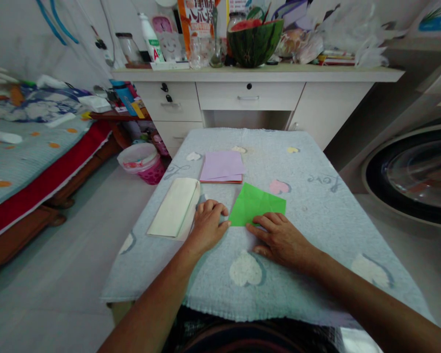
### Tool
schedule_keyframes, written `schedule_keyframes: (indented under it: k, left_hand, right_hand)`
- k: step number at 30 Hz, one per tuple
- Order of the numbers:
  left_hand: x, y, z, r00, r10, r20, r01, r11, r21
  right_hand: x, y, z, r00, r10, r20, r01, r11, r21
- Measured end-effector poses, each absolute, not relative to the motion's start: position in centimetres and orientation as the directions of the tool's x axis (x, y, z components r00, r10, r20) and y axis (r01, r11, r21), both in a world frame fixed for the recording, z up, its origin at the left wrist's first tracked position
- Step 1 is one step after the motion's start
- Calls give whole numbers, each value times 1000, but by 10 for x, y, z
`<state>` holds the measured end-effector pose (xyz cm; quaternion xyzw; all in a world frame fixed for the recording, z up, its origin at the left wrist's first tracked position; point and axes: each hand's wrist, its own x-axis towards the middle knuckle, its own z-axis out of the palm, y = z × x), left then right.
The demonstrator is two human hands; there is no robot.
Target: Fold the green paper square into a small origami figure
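My right hand [279, 238] lies flat and spread on the counter [327, 211], fingertips pressing the near edge of the green paper [259, 205]. My left hand [208, 224] is loosely curled, thumb at the sheet's left corner, gripping nothing. The sheet lies flat just beyond both hands. It looks thin, light and quick to crease, so a corner pinch seems best. Beside it lies a cream folded sheet [174, 206], and farther off a purple paper stack [222, 165].

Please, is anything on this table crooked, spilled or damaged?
Nothing is spilled or torn. The green paper lies turned against the tablecloth edges, the left hand touching its near corner, the right hand its near edge. The cream folded sheet also slants.
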<state>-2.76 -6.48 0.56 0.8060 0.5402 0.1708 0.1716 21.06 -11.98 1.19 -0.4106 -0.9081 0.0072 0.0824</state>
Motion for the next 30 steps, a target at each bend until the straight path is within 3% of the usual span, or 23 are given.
schedule_keyframes:
  k: [10,16,30]
  left_hand:
    - [-25,-68,6,397,907,144,797,-418,436]
    - [-16,-76,3,657,726,201,676,-686,270]
    - [-6,-86,5,791,586,179,592,-806,20]
  right_hand:
    - [218,-127,8,-613,772,167,768,632,-104]
    - [219,-127,6,-606,777,170,769,627,-127]
    - [223,-128,4,-622,761,182,749,647,-144]
